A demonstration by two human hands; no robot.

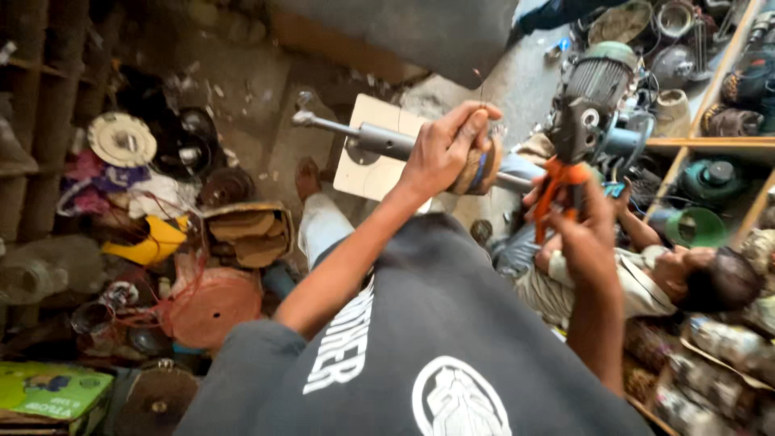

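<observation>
Head view, crowded workshop floor with a white board (pixel 373 165) lying on it, a seated person (pixel 646 278) low at the right beside a grey electric motor (pixel 593 93), an orange disc (pixel 211 305) and a yellow shell (pixel 153 241) among scrap at the left. Held above the board, a long grey metal shaft (pixel 379 139) with a wound rotor (pixel 478 168) near its middle, left hand (pixel 442 153) clenched over that rotor. Right hand (pixel 585 234) closed around orange-handled pliers (pixel 559 190), raised just beside the shaft's right end.
</observation>
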